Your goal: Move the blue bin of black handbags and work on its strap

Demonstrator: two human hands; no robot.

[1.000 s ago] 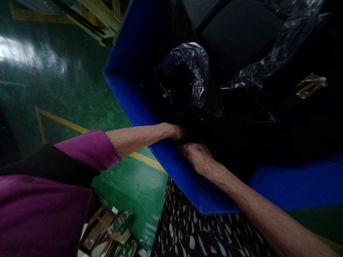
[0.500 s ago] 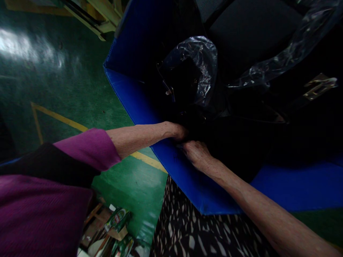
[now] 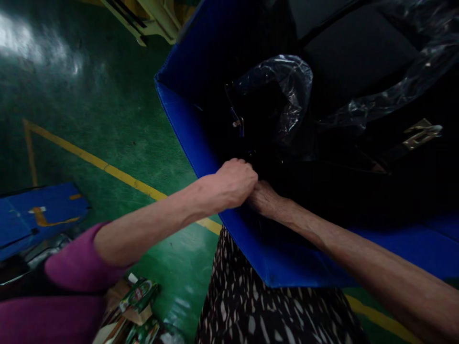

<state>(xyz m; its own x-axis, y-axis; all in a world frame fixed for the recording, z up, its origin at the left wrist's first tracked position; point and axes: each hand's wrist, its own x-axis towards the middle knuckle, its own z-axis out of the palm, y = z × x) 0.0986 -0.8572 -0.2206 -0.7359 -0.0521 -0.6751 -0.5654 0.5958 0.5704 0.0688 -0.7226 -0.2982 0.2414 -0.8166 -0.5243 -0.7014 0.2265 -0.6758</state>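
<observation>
Inside the near left corner of a blue bin (image 3: 186, 129), my two hands meet over black material that is too dark to make out. My left hand (image 3: 238, 180) is closed, knuckles up, partly covering the right one. My right hand (image 3: 266, 198) is curled in just below it, and its fingertips are hidden. Whatever the fingers hold is out of sight. Just beyond them, a small shiny metal fitting (image 3: 236, 122) shows on the dark contents. Crumpled clear plastic (image 3: 296, 91) lies behind it.
A gold-coloured metal clasp (image 3: 422, 134) and dark grey panels (image 3: 362, 52) are at the right of the bin. Outside are a cream metal frame (image 3: 159, 19), a blue folded piece (image 3: 43, 215) and a green carton (image 3: 139, 294) on the green floor.
My left hand has risen from deeper in the bin and now overlaps the right hand, knuckles up. The view has shifted, bringing the blue folded piece into sight at the left.
</observation>
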